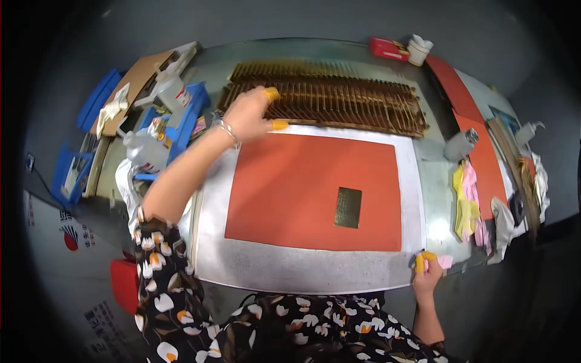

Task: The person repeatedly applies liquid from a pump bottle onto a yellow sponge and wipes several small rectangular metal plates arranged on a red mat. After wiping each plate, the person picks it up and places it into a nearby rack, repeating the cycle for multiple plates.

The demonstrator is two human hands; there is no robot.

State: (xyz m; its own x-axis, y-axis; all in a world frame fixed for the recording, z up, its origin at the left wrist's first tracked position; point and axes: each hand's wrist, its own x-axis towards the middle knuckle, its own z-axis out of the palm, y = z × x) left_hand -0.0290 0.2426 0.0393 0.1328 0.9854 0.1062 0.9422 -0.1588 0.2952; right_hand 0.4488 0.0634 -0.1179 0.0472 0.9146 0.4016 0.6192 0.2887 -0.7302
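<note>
My left hand [247,115], with yellow finger covers on thumb and forefinger, reaches over the left end of a slotted brown rack [351,124]. Its thumb and forefinger are apart, and no plate shows between them. Many thin, gold-toned plates stand upright in rows in this rack. In front of the rack, a single dark gold rectangular plate [348,207] lies flat on an orange-red sheet [290,187]. At the table's near right corner my right hand [427,277], also with yellow finger covers, is closed around a pink cloth [445,262], partly hidden by the fingers.
Plastic squeeze bottles [172,89] and a blue tray [189,115] stand at the left. On the right are a grey bottle [461,145], yellow and pink cloths [465,206] and orange-red boards [484,160]. A red box [388,48] and white cup [419,51] sit far right.
</note>
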